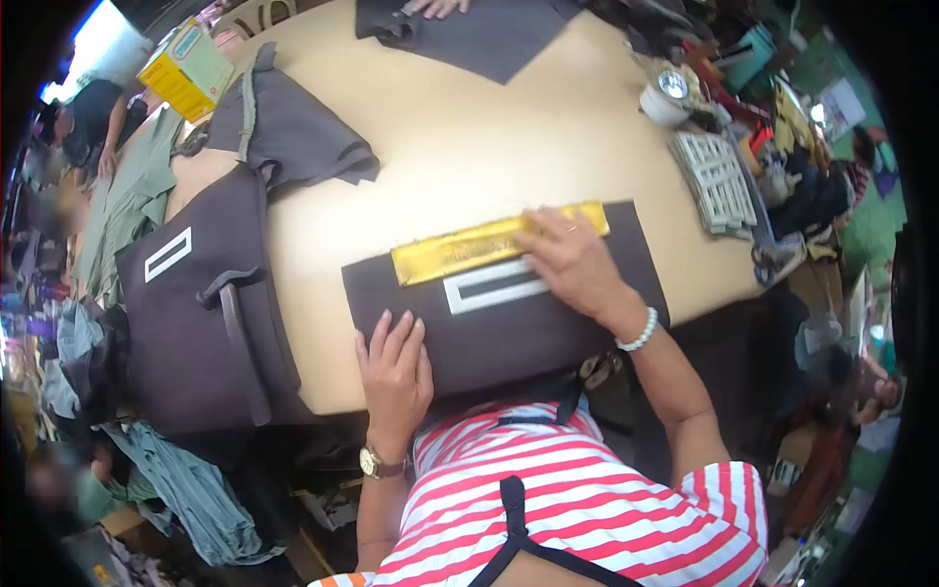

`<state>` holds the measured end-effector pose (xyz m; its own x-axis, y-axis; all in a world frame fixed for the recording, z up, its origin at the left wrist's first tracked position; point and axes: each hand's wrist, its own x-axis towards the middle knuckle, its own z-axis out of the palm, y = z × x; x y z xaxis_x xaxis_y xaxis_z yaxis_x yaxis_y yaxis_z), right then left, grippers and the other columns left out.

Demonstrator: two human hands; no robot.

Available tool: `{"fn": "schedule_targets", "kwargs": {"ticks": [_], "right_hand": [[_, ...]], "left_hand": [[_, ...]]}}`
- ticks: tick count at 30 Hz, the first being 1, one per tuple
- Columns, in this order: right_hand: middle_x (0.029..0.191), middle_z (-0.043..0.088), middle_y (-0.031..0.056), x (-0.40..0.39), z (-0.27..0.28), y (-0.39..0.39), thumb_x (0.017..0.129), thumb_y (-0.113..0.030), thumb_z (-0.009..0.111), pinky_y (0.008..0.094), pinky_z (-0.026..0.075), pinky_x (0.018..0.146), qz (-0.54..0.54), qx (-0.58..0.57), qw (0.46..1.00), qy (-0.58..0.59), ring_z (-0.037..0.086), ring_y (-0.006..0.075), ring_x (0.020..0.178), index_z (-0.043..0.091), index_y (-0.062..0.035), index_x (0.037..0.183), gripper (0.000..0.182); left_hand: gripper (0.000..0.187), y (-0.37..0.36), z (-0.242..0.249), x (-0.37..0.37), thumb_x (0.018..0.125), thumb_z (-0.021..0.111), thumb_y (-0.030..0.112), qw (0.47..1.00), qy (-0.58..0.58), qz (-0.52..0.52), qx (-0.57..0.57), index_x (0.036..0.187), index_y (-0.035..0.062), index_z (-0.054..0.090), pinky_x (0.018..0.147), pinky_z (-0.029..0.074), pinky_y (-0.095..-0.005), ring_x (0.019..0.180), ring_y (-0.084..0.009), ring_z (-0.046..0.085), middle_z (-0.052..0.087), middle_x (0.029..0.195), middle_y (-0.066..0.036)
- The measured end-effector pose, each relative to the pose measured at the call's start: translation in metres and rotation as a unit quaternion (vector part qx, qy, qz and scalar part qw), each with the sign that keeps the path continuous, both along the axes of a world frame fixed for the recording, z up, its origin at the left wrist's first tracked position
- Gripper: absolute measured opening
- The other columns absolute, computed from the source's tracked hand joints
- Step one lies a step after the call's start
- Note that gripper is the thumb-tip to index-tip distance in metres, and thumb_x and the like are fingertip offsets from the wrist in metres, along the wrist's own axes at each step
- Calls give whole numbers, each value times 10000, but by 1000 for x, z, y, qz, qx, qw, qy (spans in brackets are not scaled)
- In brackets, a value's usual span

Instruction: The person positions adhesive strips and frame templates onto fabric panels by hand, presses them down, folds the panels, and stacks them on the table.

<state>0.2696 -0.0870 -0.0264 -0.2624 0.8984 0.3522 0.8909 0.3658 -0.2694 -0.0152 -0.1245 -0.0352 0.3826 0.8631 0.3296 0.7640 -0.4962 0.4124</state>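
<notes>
A dark piece of cloth lies flat on the table in front of me. A white rectangular frame-shaped piece rests on it, its right end under my right hand. Along the cloth's far edge runs a long, shiny yellow strip with frayed-looking edges; its exact kind cannot be made out. My right hand is over the strip's right part, with fingers and thumb bent onto it. My left hand lies flat on the cloth's left edge, fingers stretched out and holding nothing.
Left on the table lies another dark cloth with a white rectangle and a dark strap. A yellow box, a white roll, a stack of pale pieces and scissors surround me. Another person's hand touches far cloth.
</notes>
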Motion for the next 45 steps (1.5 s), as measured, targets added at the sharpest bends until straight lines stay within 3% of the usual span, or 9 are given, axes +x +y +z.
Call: {"fn": "schedule_targets", "kwargs": {"ticks": [10, 18, 20, 23, 27, 33, 36, 39, 45], "right_hand": [[1296, 520, 144, 49, -16, 129, 895, -290, 559, 582, 325, 986, -173, 86, 973, -125, 467, 317, 1213, 593, -144, 1216, 355], [1267, 511, 277, 95, -11, -57, 946, -281, 542, 474, 350, 1027, -421, -74, 904, -23, 470, 420, 1183, 509, 99, 1240, 482], [1229, 540, 264, 78, -30, -82, 931, -165, 569, 431, 405, 981, -388, 41, 905, 170, 509, 390, 1140, 544, 102, 1120, 328], [1053, 587, 178, 63, -30, -92, 922, -73, 577, 345, 446, 887, -321, 66, 943, 59, 558, 273, 1008, 501, 81, 954, 175], [881, 485, 38, 32, 2, -59, 931, -43, 558, 245, 415, 754, -290, -5, 874, 389, 476, 110, 829, 442, -4, 883, 132], [813, 406, -39, -105, 63, 24, 891, 33, 553, 185, 339, 633, 22, -142, 784, 604, 371, 31, 715, 437, -90, 872, 170], [763, 481, -12, -170, 72, 57, 883, 12, 544, 213, 374, 594, 156, -182, 807, 540, 423, 49, 666, 502, -19, 772, 123], [915, 625, 107, -228, 83, 90, 857, 18, 533, 270, 472, 779, 207, -149, 835, 488, 603, 174, 839, 623, 56, 1039, 206], [1096, 566, 187, -288, 52, 141, 738, 0, 543, 314, 442, 906, 191, -153, 843, 479, 578, 291, 1002, 534, 82, 1228, 497]], "left_hand": [[394, 2, 2, -2, 799, 627, 89, 998, -57, 27, -22, 1189, 35, 601, 1026, 306, -558, 1216, -359, 476, 565, 1241, -145], [489, 8, 1, -4, 812, 684, 211, 952, 20, 303, -37, 1237, 19, 537, 1032, 258, -567, 1262, -404, 405, 513, 1281, -175], [284, 13, 2, -6, 806, 676, 135, 970, -50, 239, 1, 1051, 24, 585, 969, 314, -541, 1178, -370, 481, 579, 1149, -153], [134, 16, 4, -4, 827, 635, 29, 975, -137, 177, 18, 951, 27, 583, 879, 419, -398, 989, -281, 589, 633, 963, -120], [113, -9, 50, -24, 902, 579, 45, 907, -304, 289, -50, 999, -14, 566, 708, 490, -306, 802, -215, 645, 622, 862, -144], [231, -45, 106, -174, 924, 555, 56, 815, -182, 502, 225, 1135, -31, 516, 998, 385, -354, 1102, -220, 509, 540, 1118, -117], [148, -25, 136, -273, 921, 546, 20, 835, -113, 442, 309, 1054, -34, 511, 958, 400, -326, 1029, -204, 536, 540, 1063, -106], [120, 26, 158, -352, 937, 515, 39, 883, -1, 373, 285, 957, -16, 619, 868, 443, -267, 892, -153, 606, 659, 930, -77], [439, 146, 134, -428, 847, 416, -7, 897, 154, 366, 196, 1265, 29, 546, 995, 416, -415, 1186, -363, 514, 530, 1309, -184]]}}
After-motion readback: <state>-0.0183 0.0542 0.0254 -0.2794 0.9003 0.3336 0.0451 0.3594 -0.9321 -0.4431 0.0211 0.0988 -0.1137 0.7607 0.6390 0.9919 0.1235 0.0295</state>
